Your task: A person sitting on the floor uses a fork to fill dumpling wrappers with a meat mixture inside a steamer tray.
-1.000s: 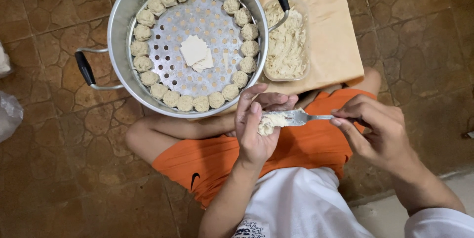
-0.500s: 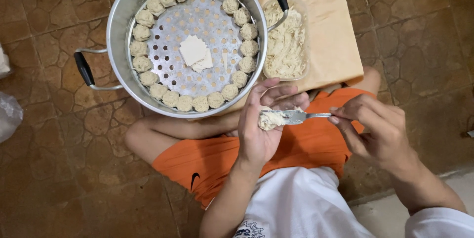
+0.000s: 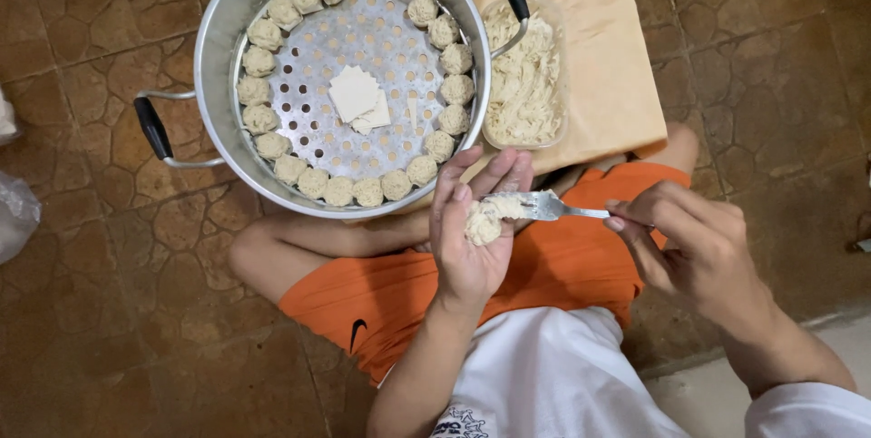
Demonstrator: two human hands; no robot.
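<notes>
Cupping a half-filled dumpling [image 3: 483, 220], the fingers [image 3: 472, 177] of the left hand [image 3: 472, 247] are held loosely curved and slightly spread around it. A metal fork [image 3: 544, 207] is pinched at its handle by the fingers [image 3: 635, 220] of the right hand [image 3: 699, 252], its tines pressed into the filling. Just beyond, a ring of finished dumplings [image 3: 381, 188] is seen in a steamer pot [image 3: 227, 20] on the floor, with a tub of filling [image 3: 522, 84] beside it.

Warm, even indoor light, soft shadows, mild glare on the steel pot [image 3: 238, 16]; sharp focus.
</notes>
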